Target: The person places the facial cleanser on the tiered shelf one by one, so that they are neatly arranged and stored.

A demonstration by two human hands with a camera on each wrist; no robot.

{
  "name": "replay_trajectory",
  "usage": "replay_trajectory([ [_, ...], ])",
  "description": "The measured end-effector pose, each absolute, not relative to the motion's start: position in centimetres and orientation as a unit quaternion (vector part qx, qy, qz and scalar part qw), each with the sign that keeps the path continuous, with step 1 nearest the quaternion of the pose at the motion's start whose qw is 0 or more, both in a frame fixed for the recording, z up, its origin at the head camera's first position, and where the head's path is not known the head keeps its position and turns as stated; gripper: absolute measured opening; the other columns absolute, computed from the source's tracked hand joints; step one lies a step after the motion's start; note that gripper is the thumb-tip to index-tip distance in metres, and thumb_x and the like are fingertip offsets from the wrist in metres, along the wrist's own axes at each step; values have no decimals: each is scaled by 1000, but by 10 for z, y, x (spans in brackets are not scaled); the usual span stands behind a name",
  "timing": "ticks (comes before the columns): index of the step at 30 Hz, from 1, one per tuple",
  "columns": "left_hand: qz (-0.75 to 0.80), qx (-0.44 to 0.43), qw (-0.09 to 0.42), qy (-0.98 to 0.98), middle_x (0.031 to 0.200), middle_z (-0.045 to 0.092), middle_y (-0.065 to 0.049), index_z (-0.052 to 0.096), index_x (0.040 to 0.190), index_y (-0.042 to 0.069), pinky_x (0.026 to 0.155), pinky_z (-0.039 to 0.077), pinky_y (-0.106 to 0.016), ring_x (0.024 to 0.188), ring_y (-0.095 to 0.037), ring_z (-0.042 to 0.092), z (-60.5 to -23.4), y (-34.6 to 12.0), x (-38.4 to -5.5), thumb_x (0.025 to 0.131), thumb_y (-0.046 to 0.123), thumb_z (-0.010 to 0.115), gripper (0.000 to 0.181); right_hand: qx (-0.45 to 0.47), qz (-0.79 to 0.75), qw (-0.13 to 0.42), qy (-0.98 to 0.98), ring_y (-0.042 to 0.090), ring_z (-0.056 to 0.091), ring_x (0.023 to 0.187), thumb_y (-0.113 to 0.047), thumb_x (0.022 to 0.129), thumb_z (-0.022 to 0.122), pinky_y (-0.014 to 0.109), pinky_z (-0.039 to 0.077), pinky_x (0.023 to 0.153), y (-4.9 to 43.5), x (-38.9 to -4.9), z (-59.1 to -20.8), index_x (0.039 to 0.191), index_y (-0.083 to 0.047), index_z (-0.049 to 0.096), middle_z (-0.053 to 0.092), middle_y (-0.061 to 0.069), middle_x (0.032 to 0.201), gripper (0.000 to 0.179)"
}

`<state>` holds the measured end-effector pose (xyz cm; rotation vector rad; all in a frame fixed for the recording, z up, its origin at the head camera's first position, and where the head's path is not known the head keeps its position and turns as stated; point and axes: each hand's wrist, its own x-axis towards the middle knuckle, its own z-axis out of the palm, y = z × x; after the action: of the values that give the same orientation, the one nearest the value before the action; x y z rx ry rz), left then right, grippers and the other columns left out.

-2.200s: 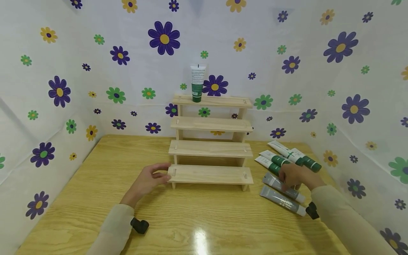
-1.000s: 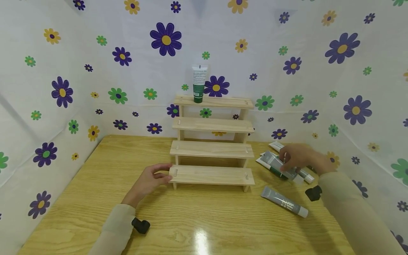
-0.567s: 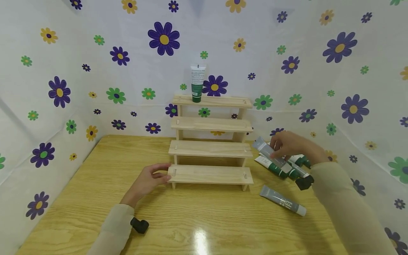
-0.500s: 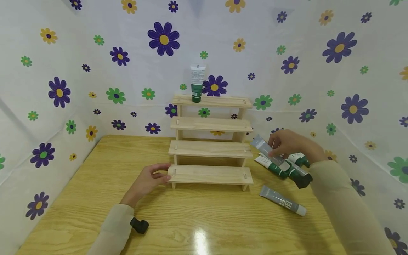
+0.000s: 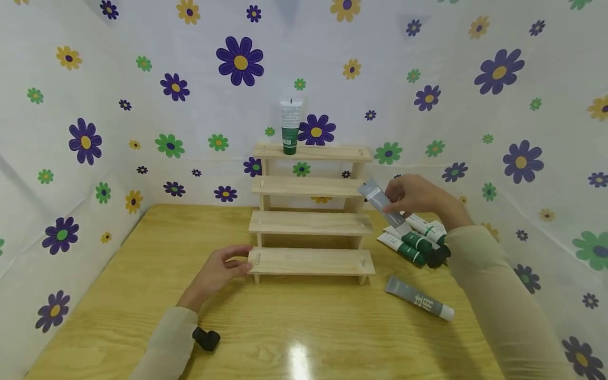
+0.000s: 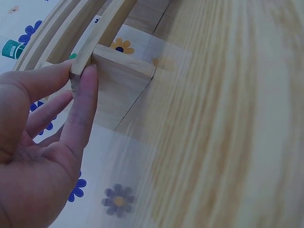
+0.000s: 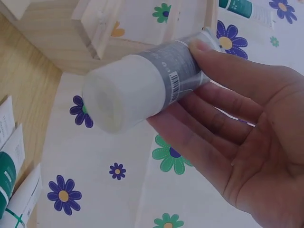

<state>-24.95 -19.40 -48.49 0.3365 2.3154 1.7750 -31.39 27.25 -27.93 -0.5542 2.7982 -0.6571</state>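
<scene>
A four-step wooden display rack (image 5: 311, 260) stands mid-table. My left hand (image 5: 216, 275) pinches the left end of its lowest shelf between thumb and finger, as the left wrist view confirms. My right hand (image 5: 413, 196) holds a grey squeeze tube (image 5: 378, 200) with a white cap (image 7: 118, 95), raised beside the right end of the rack's upper shelves. The tube tilts, cap end lower and toward the right. On the top shelf a green and white tube (image 5: 291, 128) stands upright on its cap, left of the middle.
Several green and white tubes (image 5: 404, 248) lie in a pile right of the rack. Nearer the front, another grey tube (image 5: 418, 298) lies alone on the wooden table (image 5: 304, 322). Flower-printed cloth (image 5: 199, 116) hangs behind and on both sides.
My right hand has picked the grey tube off the table, lifted it over the pile and carried it left toward the rack. The left hand has stayed on the lowest shelf.
</scene>
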Motion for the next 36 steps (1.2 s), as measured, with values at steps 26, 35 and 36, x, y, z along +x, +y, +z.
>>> replay_trajectory([
  [26,602,125,98,782,153,51,-21,51,151,7,91,62,-28,119,-31,68,-485,-194,-251,99,20,71,58,-155,-307,-100,934,39,72,99,-20,94,75,44,64,82,218,-332,-258,120,7,65,72,27,116,39],
  [35,598,120,100,786,152,52,-20,51,151,8,91,62,-27,118,-30,68,-485,-195,-250,98,20,72,58,-130,-354,-121,918,39,70,105,-19,96,74,45,64,87,202,-342,-259,124,6,63,70,27,121,40],
  [36,598,120,100,786,152,52,-20,51,151,8,91,62,-27,118,-29,68,-485,-195,-250,98,20,72,57,-126,-364,-119,915,39,70,106,-19,96,73,43,65,84,201,-344,-260,125,6,62,70,26,122,40],
])
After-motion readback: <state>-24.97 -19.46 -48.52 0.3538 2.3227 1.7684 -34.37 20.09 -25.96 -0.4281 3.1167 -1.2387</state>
